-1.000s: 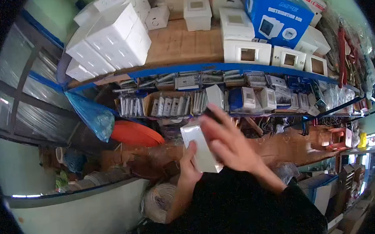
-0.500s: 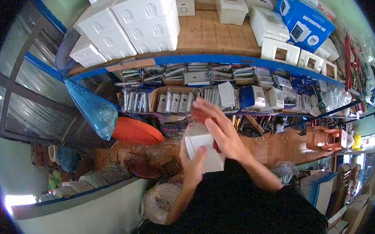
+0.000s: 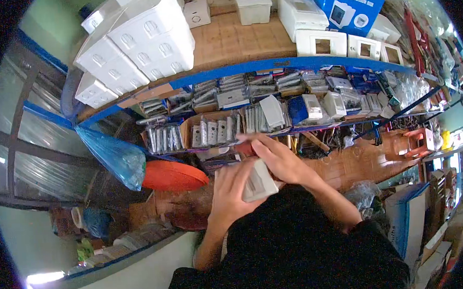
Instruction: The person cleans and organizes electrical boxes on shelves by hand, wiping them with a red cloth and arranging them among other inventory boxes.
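Two hands meeting on a small white box (image 3: pixel 259 181), held before a cluttered shelf (image 3: pixel 248 69). Left hand (image 3: pixel 228 193): fingers (image 3: pixel 238 170) curled close round the box's left face, clasping it. Right hand (image 3: pixel 279 158): fingers (image 3: pixel 258 143) stretched almost flat over the box's far upper edge, touching it; gripping or merely resting, hard to tell through the blur. Box tilted, lodged between left fingers and right palm, near an orange disc (image 3: pixel 172 175) to its left.
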`<state>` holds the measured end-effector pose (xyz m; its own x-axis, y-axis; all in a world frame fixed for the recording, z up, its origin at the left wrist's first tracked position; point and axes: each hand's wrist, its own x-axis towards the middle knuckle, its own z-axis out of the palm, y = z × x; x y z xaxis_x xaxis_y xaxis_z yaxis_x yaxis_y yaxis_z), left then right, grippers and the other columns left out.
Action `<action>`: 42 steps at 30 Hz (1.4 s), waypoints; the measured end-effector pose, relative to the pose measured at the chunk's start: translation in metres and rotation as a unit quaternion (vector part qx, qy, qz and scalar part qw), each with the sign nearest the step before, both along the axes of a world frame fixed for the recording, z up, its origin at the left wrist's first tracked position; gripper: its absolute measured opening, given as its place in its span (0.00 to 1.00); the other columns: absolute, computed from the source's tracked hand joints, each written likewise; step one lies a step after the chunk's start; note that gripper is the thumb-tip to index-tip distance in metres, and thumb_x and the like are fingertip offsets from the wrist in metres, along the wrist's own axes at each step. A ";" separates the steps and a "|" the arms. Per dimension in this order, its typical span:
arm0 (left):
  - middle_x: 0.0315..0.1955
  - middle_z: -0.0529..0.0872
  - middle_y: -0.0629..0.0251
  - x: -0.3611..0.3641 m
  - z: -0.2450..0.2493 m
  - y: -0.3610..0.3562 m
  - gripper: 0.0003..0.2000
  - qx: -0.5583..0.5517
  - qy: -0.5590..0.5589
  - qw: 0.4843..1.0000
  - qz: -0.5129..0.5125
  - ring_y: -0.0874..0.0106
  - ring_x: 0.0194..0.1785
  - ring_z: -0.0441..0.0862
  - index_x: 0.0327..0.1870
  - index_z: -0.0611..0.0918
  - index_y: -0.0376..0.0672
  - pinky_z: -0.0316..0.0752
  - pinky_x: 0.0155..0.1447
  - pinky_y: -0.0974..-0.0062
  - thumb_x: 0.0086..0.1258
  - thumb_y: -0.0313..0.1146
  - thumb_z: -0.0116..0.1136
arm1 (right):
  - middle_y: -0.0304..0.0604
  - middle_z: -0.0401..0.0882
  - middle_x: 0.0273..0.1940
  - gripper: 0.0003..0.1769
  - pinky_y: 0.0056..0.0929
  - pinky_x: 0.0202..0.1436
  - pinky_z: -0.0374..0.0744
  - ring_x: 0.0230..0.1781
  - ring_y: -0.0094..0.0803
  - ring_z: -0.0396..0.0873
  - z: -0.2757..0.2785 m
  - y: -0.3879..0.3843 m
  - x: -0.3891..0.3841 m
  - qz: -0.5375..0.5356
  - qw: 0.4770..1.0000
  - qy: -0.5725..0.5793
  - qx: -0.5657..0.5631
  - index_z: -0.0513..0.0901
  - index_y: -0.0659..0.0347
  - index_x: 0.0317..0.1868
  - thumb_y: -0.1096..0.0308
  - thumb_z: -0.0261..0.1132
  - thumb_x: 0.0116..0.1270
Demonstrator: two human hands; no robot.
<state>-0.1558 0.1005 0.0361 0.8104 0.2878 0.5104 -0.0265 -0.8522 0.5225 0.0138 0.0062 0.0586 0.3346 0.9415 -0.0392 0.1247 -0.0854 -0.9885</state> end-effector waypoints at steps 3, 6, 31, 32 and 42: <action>0.55 0.81 0.56 -0.007 -0.005 0.008 0.42 -0.013 0.003 0.999 -0.030 0.53 0.52 0.78 0.65 0.77 0.41 0.71 0.58 0.55 0.45 0.43 0.81 | 0.53 0.86 0.49 0.31 0.32 0.62 0.74 0.50 0.41 0.82 -0.035 0.006 0.009 0.030 0.989 0.124 -0.077 0.84 0.66 0.57 0.49 0.44 0.84; 0.56 0.78 0.58 -0.017 0.003 0.017 0.41 0.011 0.004 1.000 0.004 0.56 0.57 0.76 0.64 0.78 0.43 0.71 0.61 0.54 0.45 0.45 0.83 | 0.45 0.86 0.51 0.33 0.30 0.60 0.74 0.50 0.31 0.79 -0.023 0.003 0.004 0.051 0.981 0.181 -0.057 0.81 0.71 0.59 0.47 0.44 0.84; 0.64 0.79 0.59 -0.007 -0.054 -0.011 0.30 -0.738 -0.232 0.621 0.125 0.62 0.69 0.75 0.71 0.71 0.40 0.68 0.73 0.62 0.75 0.52 0.46 | 0.60 0.51 0.79 0.29 0.48 0.81 0.55 0.79 0.60 0.53 -0.026 0.008 -0.061 -0.048 0.982 -0.152 0.104 0.62 0.58 0.78 0.58 0.49 0.81; 0.65 0.77 0.58 -0.011 -0.054 -0.014 0.31 -0.730 -0.213 0.638 0.121 0.62 0.69 0.74 0.73 0.68 0.38 0.67 0.74 0.62 0.74 0.48 0.48 | 0.60 0.51 0.79 0.28 0.47 0.80 0.56 0.79 0.59 0.54 -0.023 0.013 -0.057 -0.063 0.981 -0.142 0.113 0.62 0.58 0.77 0.58 0.49 0.82; 0.66 0.74 0.58 0.000 -0.042 -0.023 0.30 -0.638 -0.233 0.725 0.114 0.64 0.69 0.73 0.75 0.63 0.39 0.67 0.72 0.64 0.78 0.44 0.51 | 0.57 0.52 0.80 0.31 0.42 0.81 0.54 0.80 0.53 0.56 -0.019 0.018 -0.053 -0.097 0.977 -0.141 0.131 0.63 0.65 0.77 0.55 0.44 0.83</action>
<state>-0.1557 0.0779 -0.0057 0.4921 0.8663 -0.0860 -0.3876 0.3065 0.8694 -0.0394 0.0245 0.0400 0.4698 0.8250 0.3140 0.4013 0.1172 -0.9084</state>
